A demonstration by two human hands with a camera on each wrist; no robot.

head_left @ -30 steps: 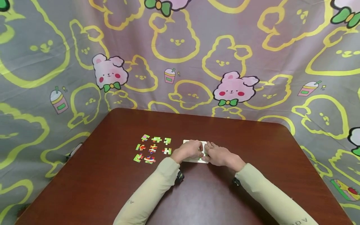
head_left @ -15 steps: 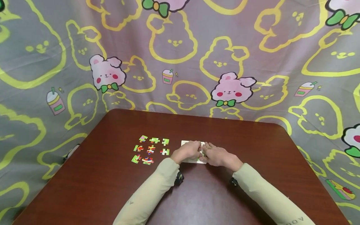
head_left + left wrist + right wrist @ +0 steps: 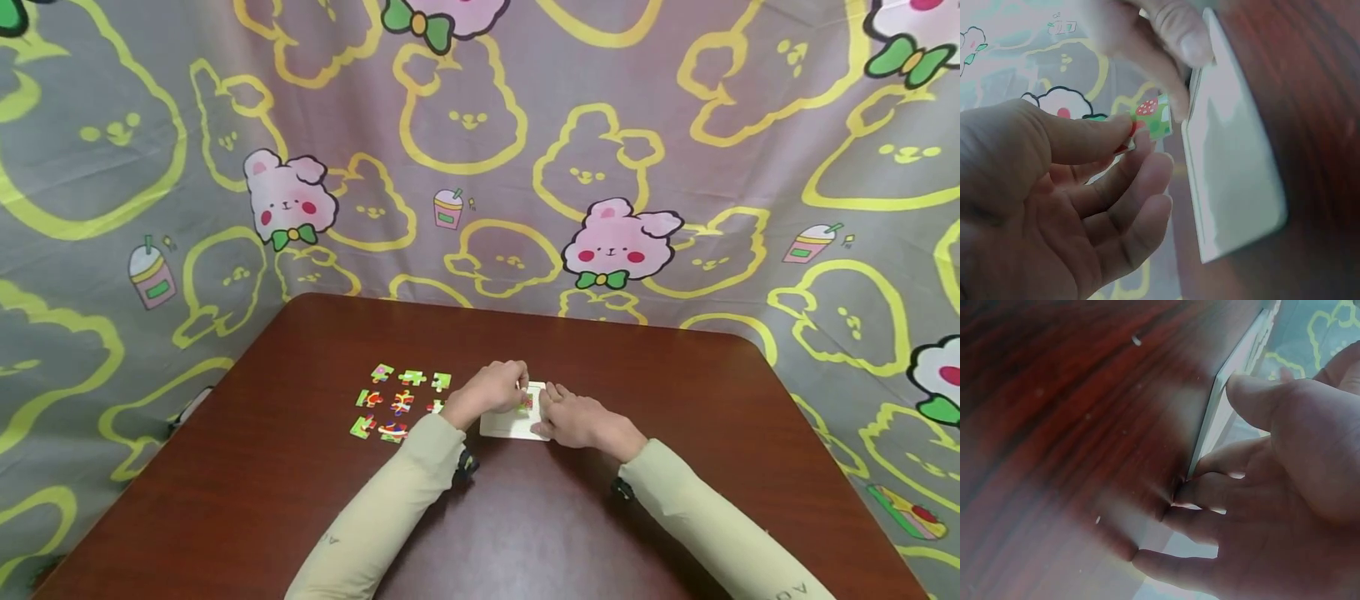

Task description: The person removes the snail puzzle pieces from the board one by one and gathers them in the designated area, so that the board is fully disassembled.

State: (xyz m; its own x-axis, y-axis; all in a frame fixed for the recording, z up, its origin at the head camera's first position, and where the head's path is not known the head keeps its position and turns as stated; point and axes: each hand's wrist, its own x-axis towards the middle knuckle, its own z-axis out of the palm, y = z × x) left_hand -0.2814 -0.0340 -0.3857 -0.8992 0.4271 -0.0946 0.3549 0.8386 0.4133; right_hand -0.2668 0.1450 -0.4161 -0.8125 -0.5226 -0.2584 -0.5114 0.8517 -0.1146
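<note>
A small green puzzle piece [image 3: 1157, 119] with a red, white-dotted patch is pinched between the thumb and fingertips of my left hand [image 3: 493, 388]. It is over the white puzzle tray [image 3: 508, 427], whose front part shows bare. My right hand [image 3: 583, 418] rests at the tray's right edge. In the right wrist view, its thumb [image 3: 1250, 400] touches the tray's rim, while the other fingers extend down to the table beside it. The left hand covers the tray's back left part.
Left of the tray, several loose puzzle pieces [image 3: 402, 402] lie in rows on the brown table [image 3: 517, 508]; my left forearm partly covers the nearest ones. A grey patterned cloth [image 3: 480, 125] hangs behind and beside the table.
My left hand has lifted and shifted slightly up and left, with the puzzle piece showing in its fingers. More of the tray's front is uncovered. The right hand stays at the tray's edge.
</note>
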